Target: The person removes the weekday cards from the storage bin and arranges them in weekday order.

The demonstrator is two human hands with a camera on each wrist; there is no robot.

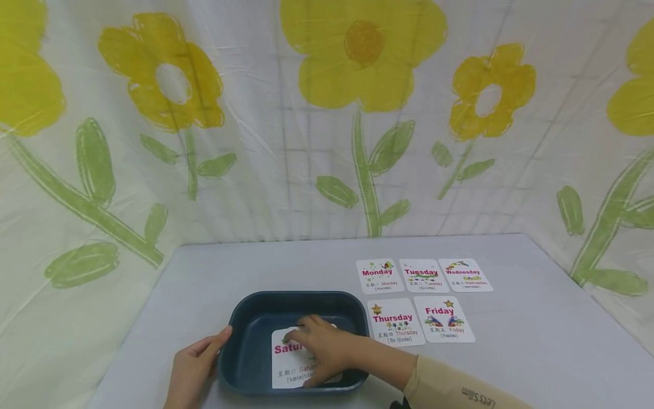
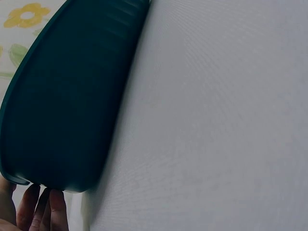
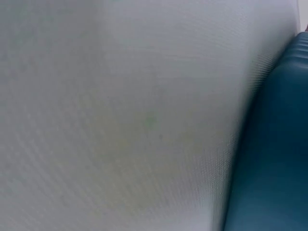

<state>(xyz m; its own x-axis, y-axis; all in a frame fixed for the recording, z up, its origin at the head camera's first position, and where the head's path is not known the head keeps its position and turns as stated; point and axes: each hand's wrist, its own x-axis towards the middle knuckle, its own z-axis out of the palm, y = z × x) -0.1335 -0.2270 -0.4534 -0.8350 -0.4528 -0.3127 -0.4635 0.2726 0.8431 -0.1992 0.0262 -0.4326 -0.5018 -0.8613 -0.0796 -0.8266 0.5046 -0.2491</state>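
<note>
A dark teal basin [image 1: 248, 299] stands at the front of the table. At its left end my left hand [image 1: 195, 363] holds the rim; in the left wrist view its fingers [image 2: 58, 211] touch the outer wall. Inside the basin is a white card printed "Saturday" [image 1: 284, 363], partly covered by my right hand [image 1: 329, 349]. That hand spans the card from above, thumb near its lower edge and fingertips toward its upper part. A white corner shows right of the hand; I cannot tell whether it belongs to another card. The right wrist view shows no hand.
Right of the basin lie cards Monday [image 1: 379, 277], Tuesday [image 1: 424, 276] and Wednesday [image 1: 466, 276] in a back row. Thursday [image 1: 395, 322] and Friday [image 1: 443, 320] lie before them, Thursday close to the basin. A flower-printed curtain [image 1: 255, 170] hangs behind the white table [image 1: 531, 341].
</note>
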